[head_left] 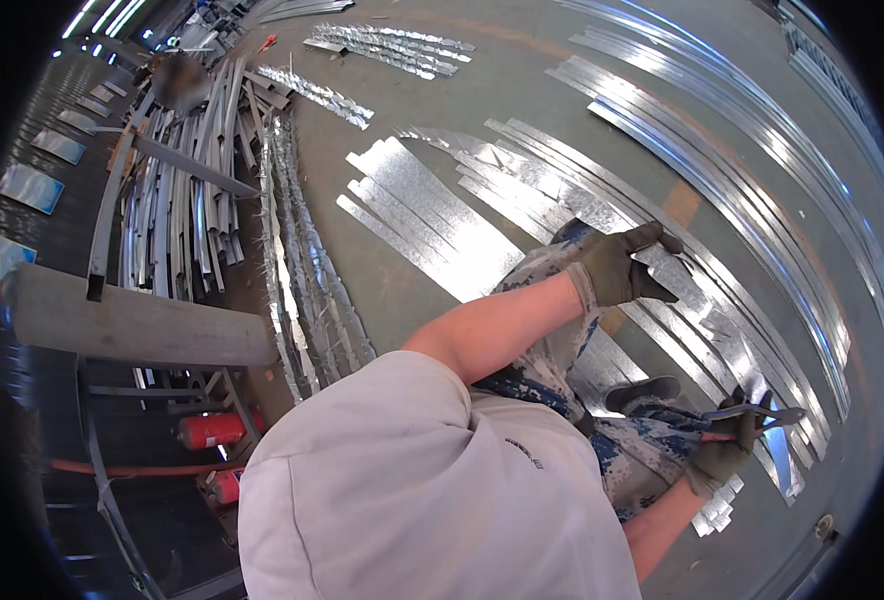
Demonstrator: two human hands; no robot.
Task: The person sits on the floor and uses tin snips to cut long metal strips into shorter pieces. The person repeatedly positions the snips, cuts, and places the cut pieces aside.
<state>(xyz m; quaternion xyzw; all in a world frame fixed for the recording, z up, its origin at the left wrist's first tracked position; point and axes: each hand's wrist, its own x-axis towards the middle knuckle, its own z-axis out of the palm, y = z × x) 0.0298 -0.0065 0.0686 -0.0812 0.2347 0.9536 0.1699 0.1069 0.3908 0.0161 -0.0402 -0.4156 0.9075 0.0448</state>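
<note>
My left hand (pixel 617 268), in a dark olive work glove, is closed around the edge of a long, shiny sheet-metal strip (pixel 697 300). The strip runs slantwise across the view, and its far end looks jagged. In my right hand (pixel 722 458), gloved the same way, is a pair of tin snips (pixel 784 416) with a red handle. The snips' head lies over the near end of the strip. I cannot tell whether the blades touch the metal. Below my hands are more flat metal strips (pixel 652 328), partly hidden by my legs.
Flat metal strips (pixel 402 190) lie side by side on the floor, with long profiles (pixel 722 150) at the right. Jagged offcuts (pixel 297 250) lie at the left beside a pile of metal bars (pixel 187 210). Red fire extinguishers (pixel 212 430) stand beyond a thick grey post (pixel 142 325).
</note>
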